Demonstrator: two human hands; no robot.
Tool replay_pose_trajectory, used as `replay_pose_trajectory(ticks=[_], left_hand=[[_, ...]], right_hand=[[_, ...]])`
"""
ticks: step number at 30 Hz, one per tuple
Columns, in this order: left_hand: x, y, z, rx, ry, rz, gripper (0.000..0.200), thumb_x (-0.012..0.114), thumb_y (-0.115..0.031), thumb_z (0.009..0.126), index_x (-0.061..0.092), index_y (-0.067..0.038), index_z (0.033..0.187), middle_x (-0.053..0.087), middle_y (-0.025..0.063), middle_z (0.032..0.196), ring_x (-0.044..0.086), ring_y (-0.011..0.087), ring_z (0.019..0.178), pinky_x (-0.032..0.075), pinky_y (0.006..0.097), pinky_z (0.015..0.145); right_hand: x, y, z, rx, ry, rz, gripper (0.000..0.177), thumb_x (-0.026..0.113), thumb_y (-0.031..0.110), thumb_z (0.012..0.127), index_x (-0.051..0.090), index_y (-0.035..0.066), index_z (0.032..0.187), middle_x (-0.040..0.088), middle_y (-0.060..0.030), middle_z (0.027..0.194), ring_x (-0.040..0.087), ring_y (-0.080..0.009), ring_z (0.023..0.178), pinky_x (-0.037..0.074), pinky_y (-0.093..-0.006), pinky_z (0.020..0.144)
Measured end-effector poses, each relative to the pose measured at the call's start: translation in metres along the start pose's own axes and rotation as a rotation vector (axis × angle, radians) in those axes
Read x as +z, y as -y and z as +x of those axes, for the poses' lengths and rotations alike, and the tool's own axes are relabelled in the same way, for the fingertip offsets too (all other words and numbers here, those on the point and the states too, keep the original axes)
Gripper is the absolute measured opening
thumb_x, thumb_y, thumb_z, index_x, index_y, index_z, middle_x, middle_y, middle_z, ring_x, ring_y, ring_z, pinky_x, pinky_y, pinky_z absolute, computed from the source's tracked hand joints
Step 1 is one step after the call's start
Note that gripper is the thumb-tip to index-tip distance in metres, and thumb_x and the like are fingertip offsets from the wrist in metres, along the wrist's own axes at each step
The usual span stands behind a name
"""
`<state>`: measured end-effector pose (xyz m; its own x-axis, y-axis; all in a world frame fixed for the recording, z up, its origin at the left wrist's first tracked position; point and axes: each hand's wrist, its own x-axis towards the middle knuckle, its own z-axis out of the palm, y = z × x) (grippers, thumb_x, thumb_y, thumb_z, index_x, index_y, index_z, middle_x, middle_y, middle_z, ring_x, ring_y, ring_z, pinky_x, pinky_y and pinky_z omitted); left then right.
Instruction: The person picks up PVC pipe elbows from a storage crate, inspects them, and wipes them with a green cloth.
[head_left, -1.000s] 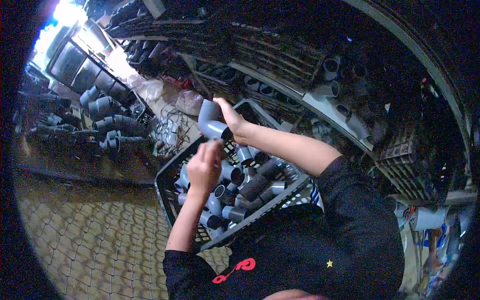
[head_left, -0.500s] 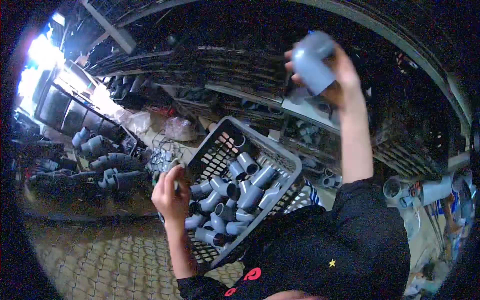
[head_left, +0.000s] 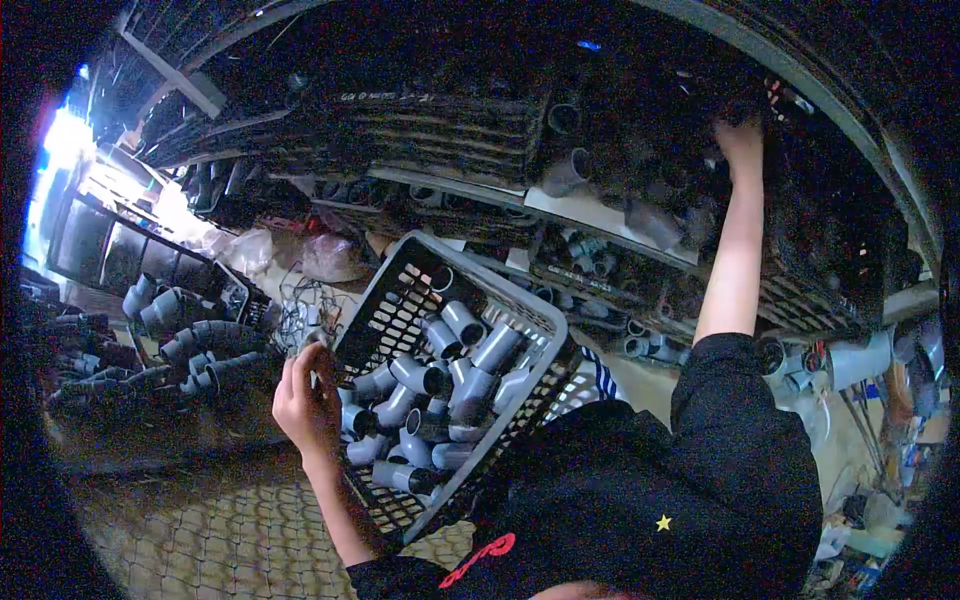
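A dark grey plastic crate (head_left: 562,335) with slotted walls stands tilted before me, partly filled with grey pipe elbows (head_left: 410,372). At its left rim is my left hand (head_left: 308,400), with fingers curled round the edge. Stretched up and away, my right hand (head_left: 740,145) reaches into a dark part of the shelving. Its fingers are lost in shadow, so whether they hold anything does not show. Left of that hand, larger grey pipe fittings (head_left: 568,172) sit on the shelf, and a blurred one (head_left: 655,224) is lower down.
Shelving with dark bins (head_left: 440,135) runs across the back. On the left lies a pile of grey fittings (head_left: 225,370), near clear plastic bags (head_left: 335,257) and tangled wire (head_left: 305,310). More pipe pieces (head_left: 860,360) stand at the right. Paving (head_left: 220,520) covers the floor.
My right hand has moved from in front of the shelves, where it held a grey pipe elbow, rightward into the dark shelf. That elbow no longer shows in it. My left hand stays at the crate.
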<state>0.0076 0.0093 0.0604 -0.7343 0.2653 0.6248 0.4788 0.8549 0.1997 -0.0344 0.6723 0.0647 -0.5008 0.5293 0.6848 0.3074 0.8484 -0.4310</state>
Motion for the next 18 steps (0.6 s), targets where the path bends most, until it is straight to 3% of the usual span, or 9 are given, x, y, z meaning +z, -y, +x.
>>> replay_pose_trajectory(ticks=[1, 3, 6, 9, 14, 18], left_hand=[[0.001, 0.002, -0.001, 0.003, 0.01, 0.004, 0.02, 0.064, -0.001, 0.087, 0.066, -0.009, 0.105, 0.069, 0.0092, 0.091, 0.068, 0.0295, 0.077, 0.053, 0.0362, 0.065], [0.002, 0.003, -0.002, 0.01, 0.027, 0.012, 0.021, 0.064, -0.002, 0.086, 0.066, -0.01, 0.105, 0.069, 0.0089, 0.091, 0.068, 0.0295, 0.077, 0.053, 0.0364, 0.065], [0.003, 0.003, -0.002, 0.011, 0.057, 0.022, 0.022, 0.066, -0.003, 0.085, 0.066, -0.01, 0.106, 0.069, 0.0083, 0.091, 0.067, 0.0293, 0.075, 0.052, 0.0364, 0.064], [0.004, 0.005, -0.006, 0.005, 0.076, 0.032, 0.025, 0.067, -0.004, 0.082, 0.067, -0.012, 0.106, 0.068, 0.0076, 0.09, 0.065, 0.0289, 0.073, 0.052, 0.0363, 0.063], [0.002, 0.008, -0.003, 0.016, 0.091, 0.073, 0.031, 0.069, -0.006, 0.077, 0.066, -0.014, 0.107, 0.066, 0.0061, 0.087, 0.063, 0.0275, 0.069, 0.05, 0.0379, 0.061], [0.0, 0.007, -0.004, -0.022, 0.11, 0.088, 0.028, 0.067, -0.009, 0.08, 0.066, -0.016, 0.108, 0.067, 0.0062, 0.089, 0.064, 0.0274, 0.07, 0.051, 0.0375, 0.062]], right_hand=[[-0.001, 0.001, -0.003, -0.045, 0.014, -0.188, 0.074, 0.07, 0.033, 0.087, 0.039, 0.005, 0.148, 0.045, -0.0226, 0.147, 0.052, -0.0377, 0.128, 0.044, -0.0435, 0.106], [-0.005, 0.002, -0.014, 0.107, 0.146, -0.283, 0.072, 0.069, 0.037, 0.087, 0.042, 0.005, 0.145, 0.047, -0.0243, 0.145, 0.051, -0.041, 0.129, 0.043, -0.045, 0.107], [0.01, -0.044, -0.018, -0.028, 0.141, -0.202, 0.071, 0.07, 0.04, 0.085, 0.048, 0.002, 0.14, 0.053, -0.0267, 0.138, 0.052, -0.0427, 0.127, 0.043, -0.0454, 0.108], [0.018, -0.055, -0.017, -0.023, 0.326, -0.521, 0.068, 0.072, 0.039, 0.082, 0.052, 0.001, 0.135, 0.057, -0.027, 0.133, 0.053, -0.0415, 0.126, 0.043, -0.0457, 0.107], [0.024, -0.06, -0.01, -0.008, 0.405, -0.605, 0.068, 0.068, 0.042, 0.084, 0.053, 0.001, 0.136, 0.057, -0.0262, 0.134, 0.053, -0.0413, 0.126, 0.042, -0.046, 0.107], [0.024, -0.064, -0.001, 0.018, 0.434, -0.67, 0.068, 0.065, 0.045, 0.085, 0.053, 0.002, 0.136, 0.056, -0.0256, 0.135, 0.053, -0.0411, 0.127, 0.042, -0.0462, 0.107]])
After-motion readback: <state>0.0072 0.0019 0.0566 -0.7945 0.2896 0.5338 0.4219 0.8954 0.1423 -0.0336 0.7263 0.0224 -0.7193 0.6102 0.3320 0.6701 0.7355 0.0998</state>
